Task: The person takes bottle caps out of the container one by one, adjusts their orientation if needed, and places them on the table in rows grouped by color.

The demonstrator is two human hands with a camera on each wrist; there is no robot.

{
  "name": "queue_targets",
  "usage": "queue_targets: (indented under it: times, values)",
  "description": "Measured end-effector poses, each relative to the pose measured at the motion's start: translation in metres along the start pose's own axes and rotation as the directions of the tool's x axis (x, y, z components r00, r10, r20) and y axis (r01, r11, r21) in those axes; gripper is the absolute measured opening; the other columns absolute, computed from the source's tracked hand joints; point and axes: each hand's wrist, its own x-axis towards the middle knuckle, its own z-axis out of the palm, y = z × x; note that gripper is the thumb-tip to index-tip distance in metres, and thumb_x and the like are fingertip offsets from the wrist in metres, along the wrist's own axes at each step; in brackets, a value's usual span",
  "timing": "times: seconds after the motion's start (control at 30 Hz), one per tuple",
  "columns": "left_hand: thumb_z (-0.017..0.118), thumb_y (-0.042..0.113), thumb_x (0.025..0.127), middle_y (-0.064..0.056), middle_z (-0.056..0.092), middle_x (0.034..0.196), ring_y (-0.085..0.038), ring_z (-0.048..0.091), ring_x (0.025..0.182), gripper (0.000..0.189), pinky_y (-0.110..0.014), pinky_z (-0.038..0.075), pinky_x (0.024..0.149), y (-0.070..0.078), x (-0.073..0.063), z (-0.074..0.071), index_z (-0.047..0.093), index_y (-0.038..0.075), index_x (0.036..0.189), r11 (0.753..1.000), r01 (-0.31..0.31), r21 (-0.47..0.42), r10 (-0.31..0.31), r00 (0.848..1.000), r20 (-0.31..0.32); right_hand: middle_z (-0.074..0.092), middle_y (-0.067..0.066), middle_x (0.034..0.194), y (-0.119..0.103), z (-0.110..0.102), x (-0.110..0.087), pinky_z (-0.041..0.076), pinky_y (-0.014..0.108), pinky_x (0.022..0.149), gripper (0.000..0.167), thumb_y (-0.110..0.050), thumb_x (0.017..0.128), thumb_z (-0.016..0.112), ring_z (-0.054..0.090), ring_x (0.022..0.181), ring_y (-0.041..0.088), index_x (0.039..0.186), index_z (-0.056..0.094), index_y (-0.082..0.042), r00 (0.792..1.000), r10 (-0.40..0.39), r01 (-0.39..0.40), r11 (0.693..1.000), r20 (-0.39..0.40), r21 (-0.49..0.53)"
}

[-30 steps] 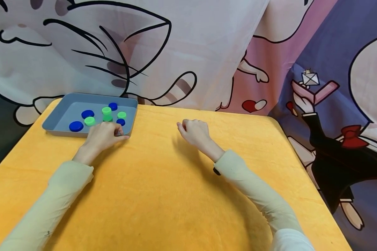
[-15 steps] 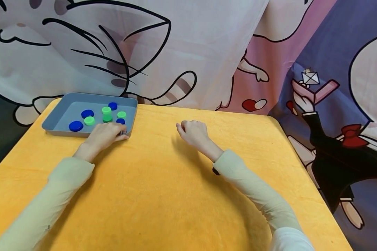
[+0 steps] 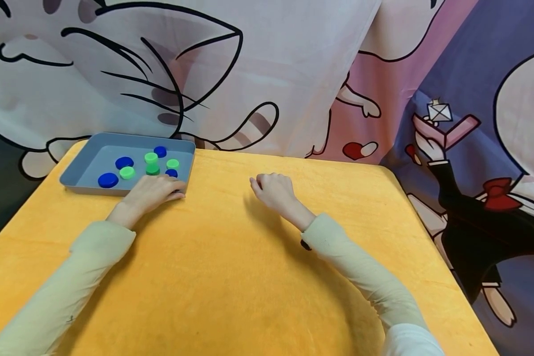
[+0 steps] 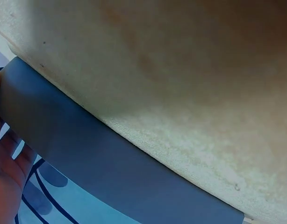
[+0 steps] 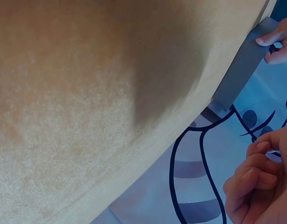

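A grey-blue rectangular tray [image 3: 91, 189] lies at the table's far left. Several blue caps [image 3: 108, 180] and green caps [image 3: 127, 172] rest in it, one green cap on top of another. My left hand [image 3: 151, 192] grips the tray's wall near its front right corner. In the right wrist view the left thumb [image 5: 269, 38] presses the outside of that wall, and the other fingers go over the rim. My right hand [image 3: 276, 191] hovers above the table, right of the tray, holding nothing. Its fingers [image 5: 255, 175] hang loosely curled in the right wrist view.
A yellow-covered table [image 3: 231, 267] stretches under both arms. Right behind its far edge hangs a cartoon-printed cloth [image 3: 285, 74], which continues down the right side. The tray stands close to that cloth.
My left hand has shifted slightly right along the tray's front wall, and its fingers have come down over the rim. The tray and caps look unmoved. My right hand has hardly moved.
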Motion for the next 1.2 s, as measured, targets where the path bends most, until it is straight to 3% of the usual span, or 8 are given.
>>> queue_targets:
  times: [0.33, 0.9, 1.2]
  values:
    - [0.068, 0.022, 0.088, -0.001, 0.060, 0.073, -0.021, 0.057, 0.067, 0.009, -0.028, 0.041, 0.050, 0.004, 0.003, 0.003, 0.062, 0.016, 0.086, 1.000, -0.028, -0.011, 0.028, 1.000, -0.005, 0.037, -0.004, 0.051, -0.001, 0.000, 0.001, 0.024, 0.025, 0.042, 0.046, -0.034, 0.101, 0.040, 0.038, 0.046, 0.013, 0.058, 0.041, -0.019, 1.000, -0.018, 0.018, 1.000, -0.019, 0.008]
    - [0.069, 0.022, 0.088, 0.004, 0.052, 0.064, -0.017, 0.050, 0.061, 0.018, -0.025, 0.036, 0.050, 0.018, 0.012, 0.006, 0.056, 0.017, 0.077, 0.995, -0.099, -0.014, 0.098, 0.995, -0.031, 0.040, -0.005, 0.050, 0.000, 0.002, 0.003, 0.025, 0.025, 0.041, 0.045, -0.032, 0.101, 0.041, 0.039, 0.045, 0.013, 0.059, 0.044, -0.019, 0.999, -0.020, 0.021, 1.000, -0.043, 0.006]
    - [0.068, 0.022, 0.089, 0.005, 0.049, 0.062, -0.016, 0.048, 0.061, 0.020, -0.024, 0.035, 0.050, 0.028, 0.018, 0.008, 0.055, 0.017, 0.075, 0.995, -0.096, -0.031, 0.096, 0.995, 0.010, 0.038, -0.005, 0.050, 0.000, 0.002, 0.003, 0.025, 0.025, 0.041, 0.045, -0.032, 0.101, 0.041, 0.037, 0.045, 0.012, 0.058, 0.043, -0.018, 0.999, -0.026, 0.026, 1.000, -0.046, 0.005]
